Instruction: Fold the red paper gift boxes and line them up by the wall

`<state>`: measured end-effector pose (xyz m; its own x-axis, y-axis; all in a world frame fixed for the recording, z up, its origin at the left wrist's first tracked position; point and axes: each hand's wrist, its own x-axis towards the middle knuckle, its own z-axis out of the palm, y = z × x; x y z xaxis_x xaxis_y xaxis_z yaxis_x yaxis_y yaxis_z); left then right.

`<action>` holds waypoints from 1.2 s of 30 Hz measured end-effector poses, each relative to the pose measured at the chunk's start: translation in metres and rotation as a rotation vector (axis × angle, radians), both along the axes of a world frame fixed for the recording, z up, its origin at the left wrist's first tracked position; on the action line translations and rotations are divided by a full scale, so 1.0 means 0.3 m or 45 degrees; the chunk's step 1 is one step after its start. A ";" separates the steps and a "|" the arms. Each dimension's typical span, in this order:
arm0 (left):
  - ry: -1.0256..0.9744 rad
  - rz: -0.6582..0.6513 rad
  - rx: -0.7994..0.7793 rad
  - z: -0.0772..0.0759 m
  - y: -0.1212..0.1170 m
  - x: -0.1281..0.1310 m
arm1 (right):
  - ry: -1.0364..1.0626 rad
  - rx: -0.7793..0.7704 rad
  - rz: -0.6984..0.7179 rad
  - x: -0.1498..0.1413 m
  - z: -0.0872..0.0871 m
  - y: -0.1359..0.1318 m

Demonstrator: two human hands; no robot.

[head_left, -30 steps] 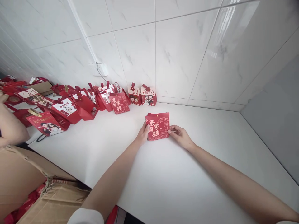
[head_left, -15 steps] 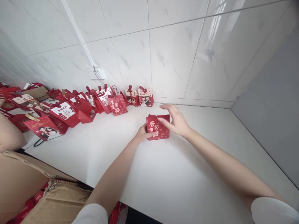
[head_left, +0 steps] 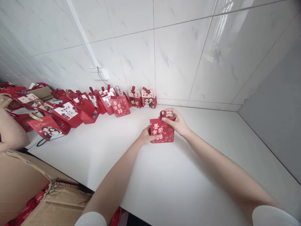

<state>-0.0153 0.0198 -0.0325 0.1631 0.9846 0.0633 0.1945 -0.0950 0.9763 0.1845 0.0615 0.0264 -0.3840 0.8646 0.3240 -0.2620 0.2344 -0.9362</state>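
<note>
my left hand [head_left: 144, 137] clasps the left side of the red gift box [head_left: 168, 132], thumb laid across its front and the other fingers out of sight around the edge. my right hand [head_left: 180, 123] has come from the box's right edge up to its top, where thumb and fingers pinch the upper edge at the foot of the ribbon loop [head_left: 161, 114]. i can't tell whether the ribbon itself is caught between my fingertips.

that loop is what's new: half a second ago it didn't show, and now it stands up above the printed front. as i judge it, the work has shifted from the side of the box to its handle end, with my left hand just steadying. whether the top is fastened, i can't tell.

the box stands upright on the white table [head_left: 188, 191], right in front of me. farther back and to the left is a second box with the same print [head_left: 120, 106], and past it two cartoon-couple boxes [head_left: 149, 99] stand side by side near the tiled wall [head_left: 178, 62]. more red boxes [head_left: 67, 113] crowd off leftward, toward another person's arm [head_left: 13, 131]. below that, an open carton [head_left: 63, 204] holds red pieces [head_left: 30, 205].
</note>
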 end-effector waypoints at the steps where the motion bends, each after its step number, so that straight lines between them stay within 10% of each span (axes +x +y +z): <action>1: -0.006 -0.008 -0.003 -0.002 -0.001 -0.001 | -0.022 -0.011 -0.002 0.000 -0.014 -0.006; 21: -0.053 -0.320 -0.163 0.062 -0.053 0.044 | -0.285 0.058 0.411 0.135 0.147 -0.028; 26: -0.086 -0.296 -0.198 0.061 -0.059 0.050 | -0.481 -0.051 0.171 0.119 0.158 -0.056; 31: -0.124 -0.254 -0.228 0.065 -0.060 0.054 | -0.604 0.261 -0.352 0.091 0.160 -0.086; 36: -0.130 -0.262 -0.226 0.071 -0.065 0.055 | -0.462 -0.026 0.018 0.116 0.178 -0.064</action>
<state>0.0013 0.0003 -0.0111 0.3619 0.9287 -0.0804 0.0885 0.0516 0.9947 0.2193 0.0423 0.0799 -0.4826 0.8634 0.1474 0.0854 0.2138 -0.9731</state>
